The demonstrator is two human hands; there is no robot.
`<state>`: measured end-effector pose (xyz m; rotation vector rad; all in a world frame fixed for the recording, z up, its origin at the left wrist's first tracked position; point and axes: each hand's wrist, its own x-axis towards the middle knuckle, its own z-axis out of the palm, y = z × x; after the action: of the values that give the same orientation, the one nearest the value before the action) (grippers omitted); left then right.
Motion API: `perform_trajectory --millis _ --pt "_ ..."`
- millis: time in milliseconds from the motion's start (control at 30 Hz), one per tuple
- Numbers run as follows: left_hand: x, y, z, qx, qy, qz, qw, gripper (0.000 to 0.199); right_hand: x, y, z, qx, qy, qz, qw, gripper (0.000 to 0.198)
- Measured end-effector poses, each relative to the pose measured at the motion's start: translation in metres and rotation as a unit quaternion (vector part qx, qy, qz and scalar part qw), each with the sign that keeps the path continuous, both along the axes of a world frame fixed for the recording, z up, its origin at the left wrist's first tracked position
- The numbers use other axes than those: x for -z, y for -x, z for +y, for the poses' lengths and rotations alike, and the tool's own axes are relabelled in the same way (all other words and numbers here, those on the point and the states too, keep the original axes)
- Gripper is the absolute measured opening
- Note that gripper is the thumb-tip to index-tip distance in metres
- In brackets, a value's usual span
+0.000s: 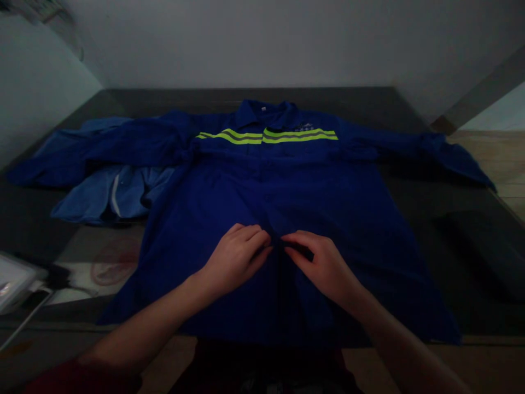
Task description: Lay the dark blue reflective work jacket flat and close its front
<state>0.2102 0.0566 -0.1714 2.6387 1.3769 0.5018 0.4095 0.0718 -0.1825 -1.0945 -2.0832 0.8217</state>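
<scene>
A dark blue work jacket (213,197) lies spread front side up, its collar away from me and its sleeves stretched to both sides. A yellow-green reflective band (241,137) crosses its chest. My left hand (241,249) pinches the left front edge of the jacket below the middle. Facing it, my right hand (314,254) pinches the other front edge, thumb and forefinger nearly together. A small dark gap runs between the two edges toward me. Whether a button sits between my fingertips is too dark to see.
The jacket rests on a dark table (135,98) against a grey wall. Lighter blue folded clothing (98,194) lies partly beneath the left sleeve. A dark flat object (484,251) is at the right. A white device with a cable (18,282) sits at the near left.
</scene>
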Motion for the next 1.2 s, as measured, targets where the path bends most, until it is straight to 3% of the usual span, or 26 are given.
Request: perform_trajectory --millis 267,533,733,933,1200 --pt "-0.003 0.001 -0.004 0.016 -0.043 0.007 0.999 0.017 -0.005 0.004 0.003 -0.019 0.027 0.019 0.999 0.025" --pt "-0.02 -0.01 0.005 -0.024 -0.075 0.056 0.995 0.02 -0.018 0.001 0.011 -0.02 0.069 0.065 0.995 0.025" --pt "-0.004 -0.009 0.01 -0.043 -0.017 0.018 0.999 0.016 -0.009 -0.005 0.015 -0.071 0.132 0.073 0.986 0.031" --pt "0.009 -0.002 0.012 -0.044 0.077 -0.068 0.994 0.01 0.0 -0.004 0.015 -0.024 0.025 0.036 0.999 0.02" --pt "0.008 -0.001 0.012 -0.04 0.092 -0.106 0.989 0.008 0.006 0.001 0.014 -0.015 -0.003 0.045 0.999 0.014"
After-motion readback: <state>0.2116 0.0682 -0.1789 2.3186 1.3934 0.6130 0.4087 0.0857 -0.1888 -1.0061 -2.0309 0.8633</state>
